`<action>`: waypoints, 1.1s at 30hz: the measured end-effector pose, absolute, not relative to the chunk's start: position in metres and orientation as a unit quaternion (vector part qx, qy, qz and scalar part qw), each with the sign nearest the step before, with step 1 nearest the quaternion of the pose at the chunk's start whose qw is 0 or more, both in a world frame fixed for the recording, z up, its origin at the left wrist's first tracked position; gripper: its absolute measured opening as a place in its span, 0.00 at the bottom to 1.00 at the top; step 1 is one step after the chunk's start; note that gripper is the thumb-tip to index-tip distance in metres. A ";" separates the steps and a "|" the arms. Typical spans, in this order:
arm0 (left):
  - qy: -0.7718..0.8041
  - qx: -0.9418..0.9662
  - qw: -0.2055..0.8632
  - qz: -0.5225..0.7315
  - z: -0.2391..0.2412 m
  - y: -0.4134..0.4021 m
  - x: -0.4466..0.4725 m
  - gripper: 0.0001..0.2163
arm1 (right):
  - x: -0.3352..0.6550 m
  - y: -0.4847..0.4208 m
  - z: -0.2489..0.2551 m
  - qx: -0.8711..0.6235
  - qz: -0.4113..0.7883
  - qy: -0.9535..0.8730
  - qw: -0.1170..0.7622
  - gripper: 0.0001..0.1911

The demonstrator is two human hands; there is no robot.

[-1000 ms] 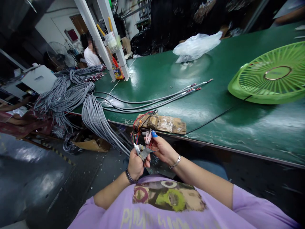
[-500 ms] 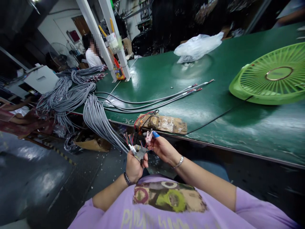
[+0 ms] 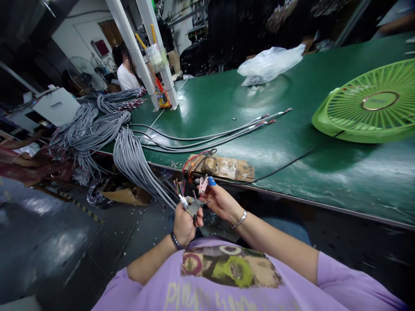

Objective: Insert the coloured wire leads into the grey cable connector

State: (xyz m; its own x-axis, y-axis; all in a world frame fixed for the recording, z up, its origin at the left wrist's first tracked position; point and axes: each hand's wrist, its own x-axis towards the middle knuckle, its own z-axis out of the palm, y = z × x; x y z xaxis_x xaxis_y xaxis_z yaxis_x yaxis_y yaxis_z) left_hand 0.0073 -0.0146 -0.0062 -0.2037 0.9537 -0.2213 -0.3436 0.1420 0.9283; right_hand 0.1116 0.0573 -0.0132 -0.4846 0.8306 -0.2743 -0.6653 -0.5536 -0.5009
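Observation:
My left hand is closed around the end of a grey cable bundle and a dull grey wrap. Thin coloured wires fan upward out of a white sleeve there. My right hand is close beside it, fingers pinched at a few fine wires that stick out past the wrap. A blue cover sits on one of its fingertips. Against these fingers is a pink clip; whether they grip it too is unclear.
A worn wooden block with red and black leads lies at the edge of the green table. Several loose cables stretch across the table. A green fan, a plastic bag and white posts stand farther back. Another person is behind.
My left hand, with the cable ends, has shifted slightly right and up. The right hand stays nearly in place, still pinched beside the pink clip.

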 end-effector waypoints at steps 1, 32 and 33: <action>0.511 0.301 0.555 0.584 -0.006 -0.016 0.007 0.11 | 0.113 0.057 -0.014 -0.246 0.849 -0.170 0.436 0.17; 0.520 0.299 0.529 0.600 -0.006 -0.010 0.010 0.13 | 0.111 0.069 -0.019 -0.239 0.830 -0.214 0.455 0.18; 0.521 0.304 0.530 0.597 -0.008 -0.010 0.010 0.13 | 0.110 0.069 -0.019 -0.239 0.829 -0.209 0.460 0.18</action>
